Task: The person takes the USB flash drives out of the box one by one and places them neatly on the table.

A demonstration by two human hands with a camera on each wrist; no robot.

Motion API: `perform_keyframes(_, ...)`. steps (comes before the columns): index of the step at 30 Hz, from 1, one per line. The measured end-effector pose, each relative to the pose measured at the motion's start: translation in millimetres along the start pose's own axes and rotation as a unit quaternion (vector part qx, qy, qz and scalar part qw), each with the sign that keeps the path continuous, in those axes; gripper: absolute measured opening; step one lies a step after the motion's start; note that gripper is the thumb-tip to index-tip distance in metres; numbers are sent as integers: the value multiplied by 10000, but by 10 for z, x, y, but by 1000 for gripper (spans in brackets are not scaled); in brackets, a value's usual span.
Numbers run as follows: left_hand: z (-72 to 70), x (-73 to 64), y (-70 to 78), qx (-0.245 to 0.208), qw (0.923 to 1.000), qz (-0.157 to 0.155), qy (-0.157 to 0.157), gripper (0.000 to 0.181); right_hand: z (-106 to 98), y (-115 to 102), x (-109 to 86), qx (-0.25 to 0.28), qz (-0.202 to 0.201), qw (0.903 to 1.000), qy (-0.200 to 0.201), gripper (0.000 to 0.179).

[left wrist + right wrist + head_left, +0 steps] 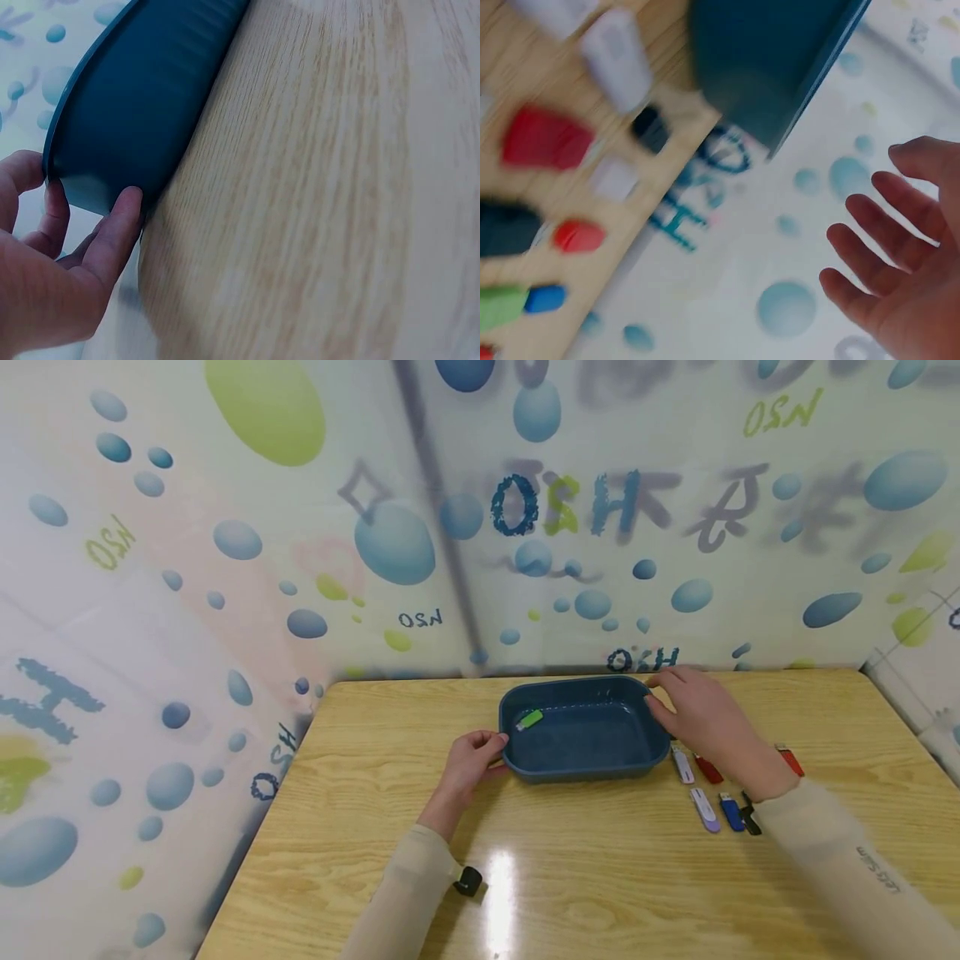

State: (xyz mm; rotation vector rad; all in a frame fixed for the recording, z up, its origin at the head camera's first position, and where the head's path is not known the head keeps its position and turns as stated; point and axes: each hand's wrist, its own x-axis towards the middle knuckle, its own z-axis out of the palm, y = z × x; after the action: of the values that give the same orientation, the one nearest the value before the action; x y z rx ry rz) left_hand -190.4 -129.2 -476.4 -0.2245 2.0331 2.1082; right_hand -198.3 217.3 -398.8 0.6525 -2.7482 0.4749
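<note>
A dark blue rectangular tray stands on the table near the wall. Inside it, at the left end, lies a green USB stick. My left hand grips the tray's left end; in the left wrist view its thumb is at the rim and its fingers are against the outer wall. At the right end is my right hand, fingers spread and slightly bent. The right wrist view shows that right hand apart from the tray wall, holding nothing.
Right of the tray lie several USB sticks, among them a white one, a white and purple one, a blue one and a red one. My right forearm hides part of that area. A patterned wall rises behind the wooden table.
</note>
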Motion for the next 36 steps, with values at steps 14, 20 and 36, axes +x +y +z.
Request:
perform_keyframes(14, 13, -10, -5, -37, 10000, 25, 18, 25, 373, -535, 277, 167, -1202, 9919, -370, 34)
perform_keyframes(20, 16, -14, 7, -58, 10000, -5, 19, 24, 494, -630, 334, 190, -1311, 9898, -516, 33)
perform_keyframes(36, 6, -14, 4, -5, 10000, -12, 31, 27, 825, -825, 583, 404, -1387, 9768, -1579, 39)
